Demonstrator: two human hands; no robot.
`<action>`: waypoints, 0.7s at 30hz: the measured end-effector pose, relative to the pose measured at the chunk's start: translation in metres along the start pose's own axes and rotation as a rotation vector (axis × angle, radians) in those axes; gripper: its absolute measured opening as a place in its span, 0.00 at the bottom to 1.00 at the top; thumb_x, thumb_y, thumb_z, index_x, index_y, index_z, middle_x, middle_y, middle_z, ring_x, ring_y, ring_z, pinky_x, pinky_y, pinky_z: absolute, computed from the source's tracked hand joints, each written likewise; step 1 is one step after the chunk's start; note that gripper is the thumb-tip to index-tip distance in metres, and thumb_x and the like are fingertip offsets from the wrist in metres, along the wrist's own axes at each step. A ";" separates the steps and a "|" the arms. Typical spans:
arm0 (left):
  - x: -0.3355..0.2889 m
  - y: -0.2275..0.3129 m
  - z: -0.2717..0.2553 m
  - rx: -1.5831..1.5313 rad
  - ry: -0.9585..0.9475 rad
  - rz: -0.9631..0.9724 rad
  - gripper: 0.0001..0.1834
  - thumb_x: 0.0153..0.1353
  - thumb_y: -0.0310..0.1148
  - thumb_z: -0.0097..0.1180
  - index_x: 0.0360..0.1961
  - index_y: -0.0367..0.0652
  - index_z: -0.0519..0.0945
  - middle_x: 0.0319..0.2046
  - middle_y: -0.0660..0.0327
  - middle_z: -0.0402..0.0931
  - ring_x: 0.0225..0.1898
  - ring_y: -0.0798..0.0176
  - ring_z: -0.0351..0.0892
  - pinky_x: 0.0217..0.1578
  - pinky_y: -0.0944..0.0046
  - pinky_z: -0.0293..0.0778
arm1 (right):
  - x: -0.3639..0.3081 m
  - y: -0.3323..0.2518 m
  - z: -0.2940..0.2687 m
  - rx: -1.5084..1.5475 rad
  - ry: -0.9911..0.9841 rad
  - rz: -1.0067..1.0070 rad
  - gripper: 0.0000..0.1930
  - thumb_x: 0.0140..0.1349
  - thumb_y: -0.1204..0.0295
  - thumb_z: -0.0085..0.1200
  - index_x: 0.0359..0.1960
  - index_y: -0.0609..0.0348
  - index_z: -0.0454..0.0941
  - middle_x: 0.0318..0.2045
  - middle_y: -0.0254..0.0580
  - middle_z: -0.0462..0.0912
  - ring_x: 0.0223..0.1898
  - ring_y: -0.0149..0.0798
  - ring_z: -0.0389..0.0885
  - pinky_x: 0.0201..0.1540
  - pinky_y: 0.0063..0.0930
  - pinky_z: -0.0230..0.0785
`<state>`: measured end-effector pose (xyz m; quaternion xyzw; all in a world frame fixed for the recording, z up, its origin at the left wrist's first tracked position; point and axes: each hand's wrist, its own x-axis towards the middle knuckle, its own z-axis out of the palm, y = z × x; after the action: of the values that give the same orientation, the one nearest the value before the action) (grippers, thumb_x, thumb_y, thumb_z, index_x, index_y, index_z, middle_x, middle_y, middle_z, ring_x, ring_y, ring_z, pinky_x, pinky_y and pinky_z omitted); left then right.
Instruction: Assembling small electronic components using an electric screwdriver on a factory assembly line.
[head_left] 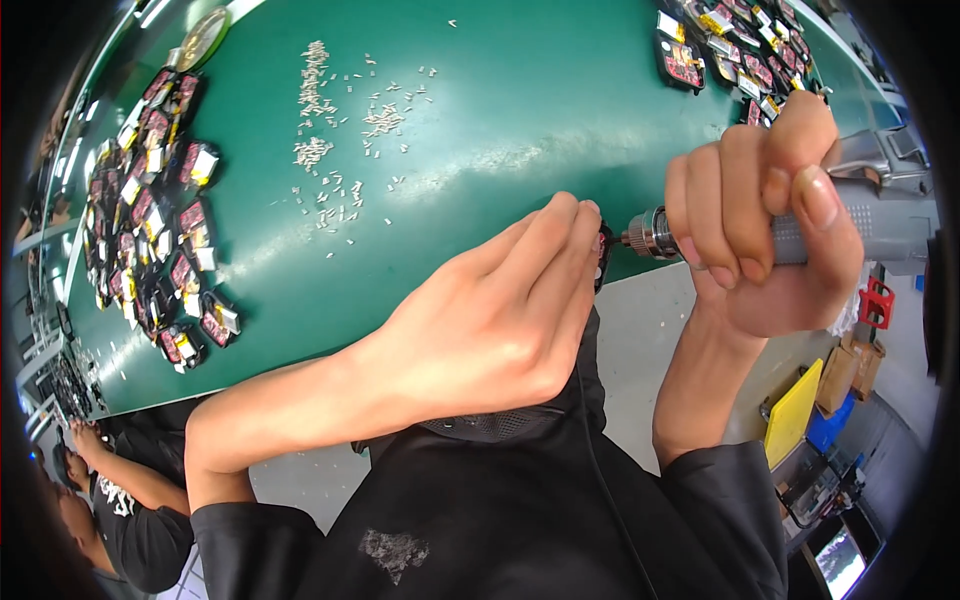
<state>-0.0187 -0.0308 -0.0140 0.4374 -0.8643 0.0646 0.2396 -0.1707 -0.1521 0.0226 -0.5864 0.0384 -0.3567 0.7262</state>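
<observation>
My right hand (755, 215) is wrapped round a grey electric screwdriver (880, 222), which lies nearly level with its metal nose toward the left. The nose meets a small black electronic housing (602, 262) at the table's near edge. My left hand (495, 320) has its fingers closed on that housing and covers most of it; only a narrow dark strip with some red shows. Whether the bit sits in a screw is too small to tell.
Many open black housings with red circuit boards and batteries (140, 225) lie at the left of the green table (480, 90). More housings (740, 50) are at the far right. Small whitish pieces (313, 85) are scattered between. A person (140, 505) sits at lower left.
</observation>
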 end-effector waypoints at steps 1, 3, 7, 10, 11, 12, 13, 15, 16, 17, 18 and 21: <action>0.000 0.001 -0.003 0.010 -0.006 0.003 0.18 0.37 0.21 0.57 0.34 0.21 0.78 0.38 0.41 0.76 0.42 0.47 0.77 0.39 0.59 0.79 | 0.001 -0.001 0.004 -0.010 0.013 -0.018 0.07 0.63 0.67 0.40 0.29 0.54 0.60 0.08 0.25 0.60 0.09 0.23 0.57 0.18 0.20 0.56; 0.000 0.006 -0.010 0.008 0.000 -0.038 0.19 0.37 0.22 0.56 0.34 0.22 0.78 0.38 0.42 0.76 0.43 0.47 0.77 0.40 0.59 0.78 | -0.002 -0.001 0.012 0.044 0.051 -0.043 0.08 0.63 0.67 0.42 0.28 0.54 0.60 0.08 0.25 0.60 0.08 0.23 0.57 0.17 0.19 0.55; -0.004 0.014 -0.013 -0.090 -0.024 -0.120 0.21 0.37 0.26 0.55 0.34 0.21 0.77 0.36 0.43 0.77 0.44 0.48 0.77 0.42 0.59 0.77 | -0.008 0.008 0.003 0.219 -0.016 -0.065 0.09 0.58 0.71 0.49 0.30 0.55 0.61 0.06 0.26 0.63 0.05 0.22 0.59 0.12 0.14 0.54; -0.019 0.015 -0.029 0.020 0.079 -0.150 0.20 0.42 0.25 0.54 0.36 0.20 0.76 0.38 0.42 0.76 0.44 0.47 0.77 0.43 0.58 0.77 | -0.013 -0.004 0.005 0.229 0.068 -0.236 0.11 0.56 0.73 0.53 0.33 0.56 0.61 0.05 0.24 0.63 0.05 0.20 0.59 0.12 0.11 0.57; -0.029 0.012 -0.046 -0.078 0.046 -0.218 0.20 0.46 0.25 0.54 0.39 0.19 0.74 0.40 0.42 0.76 0.45 0.47 0.76 0.43 0.58 0.77 | -0.016 -0.007 0.003 0.312 0.099 -0.258 0.11 0.57 0.72 0.53 0.33 0.56 0.62 0.05 0.26 0.65 0.05 0.22 0.59 0.11 0.13 0.56; -0.043 0.008 -0.064 -0.045 0.079 -0.318 0.21 0.46 0.25 0.56 0.42 0.21 0.73 0.41 0.43 0.75 0.46 0.46 0.76 0.42 0.57 0.77 | -0.018 -0.008 0.004 0.394 0.134 -0.271 0.10 0.57 0.72 0.54 0.33 0.57 0.63 0.06 0.28 0.66 0.04 0.24 0.59 0.09 0.15 0.55; -0.058 0.001 -0.082 -0.050 0.118 -0.478 0.21 0.45 0.22 0.58 0.43 0.25 0.74 0.41 0.44 0.75 0.46 0.45 0.76 0.42 0.56 0.77 | -0.019 -0.005 0.006 0.446 0.141 -0.258 0.10 0.58 0.73 0.52 0.33 0.57 0.62 0.06 0.28 0.64 0.05 0.24 0.59 0.10 0.16 0.55; -0.097 -0.024 -0.117 0.214 0.144 -0.602 0.23 0.42 0.16 0.57 0.44 0.32 0.76 0.44 0.48 0.76 0.46 0.46 0.77 0.45 0.52 0.74 | -0.028 0.006 0.005 0.462 0.193 -0.239 0.10 0.58 0.74 0.52 0.33 0.57 0.62 0.06 0.28 0.63 0.05 0.24 0.58 0.11 0.16 0.55; -0.118 -0.040 -0.128 0.351 0.187 -0.665 0.23 0.43 0.14 0.56 0.45 0.33 0.76 0.45 0.48 0.77 0.47 0.46 0.76 0.48 0.52 0.73 | -0.033 0.008 0.005 0.451 0.262 -0.211 0.09 0.58 0.74 0.51 0.33 0.57 0.61 0.05 0.27 0.62 0.05 0.23 0.57 0.12 0.16 0.56; -0.131 -0.044 -0.147 0.420 0.189 -0.793 0.22 0.47 0.14 0.54 0.47 0.33 0.76 0.47 0.48 0.77 0.50 0.46 0.75 0.51 0.53 0.71 | -0.029 0.020 0.007 0.501 0.228 -0.173 0.07 0.60 0.74 0.48 0.33 0.57 0.61 0.06 0.27 0.60 0.06 0.24 0.57 0.14 0.17 0.56; -0.150 -0.054 -0.157 0.541 0.133 -0.891 0.21 0.53 0.16 0.52 0.50 0.34 0.75 0.50 0.48 0.75 0.53 0.46 0.72 0.55 0.53 0.67 | -0.028 0.022 0.011 0.497 0.233 -0.180 0.07 0.60 0.74 0.48 0.33 0.57 0.61 0.06 0.27 0.60 0.06 0.24 0.57 0.14 0.17 0.56; -0.170 -0.070 -0.165 0.689 0.023 -0.960 0.20 0.58 0.22 0.51 0.53 0.35 0.73 0.56 0.47 0.70 0.57 0.44 0.68 0.58 0.52 0.63 | -0.026 0.029 0.022 0.568 0.302 -0.089 0.05 0.62 0.72 0.43 0.34 0.57 0.62 0.08 0.27 0.59 0.08 0.25 0.57 0.16 0.21 0.56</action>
<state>0.1809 0.1029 0.0434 0.8315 -0.4964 0.2306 0.0954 -0.1663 -0.1174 -0.0057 -0.3018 0.0191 -0.4675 0.8307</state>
